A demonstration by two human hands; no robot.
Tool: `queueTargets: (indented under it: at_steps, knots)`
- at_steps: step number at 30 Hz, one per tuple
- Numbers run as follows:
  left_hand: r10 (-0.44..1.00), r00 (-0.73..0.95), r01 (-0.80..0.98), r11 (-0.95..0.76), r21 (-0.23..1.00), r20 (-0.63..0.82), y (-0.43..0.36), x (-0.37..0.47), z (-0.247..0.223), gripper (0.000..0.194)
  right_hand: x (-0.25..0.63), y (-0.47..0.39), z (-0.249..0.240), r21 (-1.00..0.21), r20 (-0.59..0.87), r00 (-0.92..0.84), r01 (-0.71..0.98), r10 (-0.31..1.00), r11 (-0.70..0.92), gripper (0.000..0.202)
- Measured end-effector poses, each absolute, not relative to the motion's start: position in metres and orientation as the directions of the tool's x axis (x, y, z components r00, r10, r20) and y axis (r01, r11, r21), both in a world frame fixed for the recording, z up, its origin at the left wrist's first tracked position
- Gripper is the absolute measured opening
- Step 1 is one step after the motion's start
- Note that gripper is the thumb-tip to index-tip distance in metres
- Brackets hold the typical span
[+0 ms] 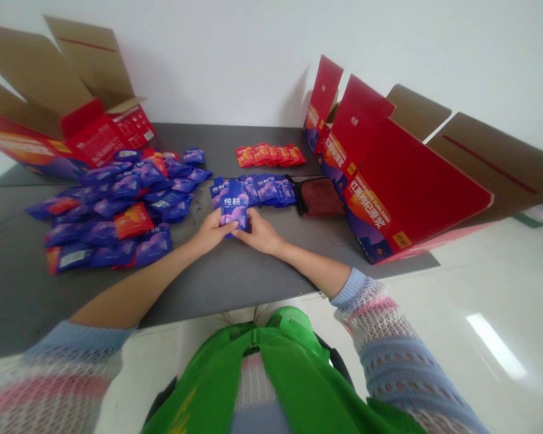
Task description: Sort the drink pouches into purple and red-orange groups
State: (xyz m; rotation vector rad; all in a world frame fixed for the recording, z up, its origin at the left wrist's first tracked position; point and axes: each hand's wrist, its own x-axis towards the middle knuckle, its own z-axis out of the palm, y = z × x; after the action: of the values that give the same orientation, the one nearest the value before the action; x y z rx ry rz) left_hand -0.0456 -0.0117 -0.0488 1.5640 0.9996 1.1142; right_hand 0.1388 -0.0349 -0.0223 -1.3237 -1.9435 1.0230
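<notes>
Both hands meet over the middle of the grey table, around a purple sachet (234, 204) with white lettering. My left hand (215, 230) is closed on its left edge, thumb across the front. From the other side my right hand (261, 232) grips the lower right edge. Whether more sachets lie behind the held one is hard to tell. Just beyond the hands, a row of purple sachets (268, 188) overlaps on the table. To the left spreads a loose heap of purple sachets (104, 196), with a few red sachets (133, 221) among them.
A row of red-orange sachets (271, 155) lies near the wall. A dark red pouch (321, 197) sits by the right-hand boxes. Red cartons with raised flaps stand at the right (389, 181) and at the left (85, 135). The grey table's (235, 271) front edge runs before my body.
</notes>
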Motion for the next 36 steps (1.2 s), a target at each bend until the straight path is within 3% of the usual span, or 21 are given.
queueTargets:
  at_steps: [4, 8, 17, 21, 24, 28, 36]
  knots:
    - [0.935, 0.328, -0.061, -0.123, 0.99, 0.137, -0.015, -0.044, -0.042, 0.043, 0.139, -0.04, -0.017, -0.83, -0.033, -0.381, 0.525, 0.924, 0.187, 0.022]
    - [0.94, 0.31, -0.079, -0.123, 0.989, 0.142, -0.015, -0.039, -0.039, 0.043, 0.139, -0.036, -0.021, -0.846, -0.066, -0.356, 0.516, 0.932, 0.137, 0.017]
    - [0.949, 0.273, -0.064, -0.143, 0.988, 0.156, -0.013, -0.038, -0.039, 0.044, 0.143, -0.031, -0.021, -0.84, 0.015, -0.281, 0.517, 0.96, 0.164, 0.028]
    - [0.953, 0.277, -0.111, -0.098, 0.989, 0.126, -0.01, -0.042, -0.041, 0.038, 0.148, -0.031, -0.015, -0.82, -0.067, -0.315, 0.558, 0.947, 0.128, 0.049]
    - [0.945, 0.319, -0.166, -0.022, 0.986, 0.075, -0.008, -0.046, -0.039, 0.032, 0.151, -0.022, -0.02, -0.869, -0.003, -0.31, 0.472, 0.951, 0.151, 0.062]
    - [0.928, 0.372, -0.113, 0.021, 0.993, 0.023, -0.008, -0.05, -0.035, 0.031, 0.157, 0.001, -0.034, -0.926, 0.054, -0.178, 0.359, 0.982, 0.116, 0.062]
    - [0.907, 0.417, 0.065, -0.096, 0.993, 0.061, -0.01, -0.048, -0.032, 0.037, 0.172, 0.027, -0.029, -0.947, -0.078, -0.071, 0.317, 0.994, -0.052, 0.041]
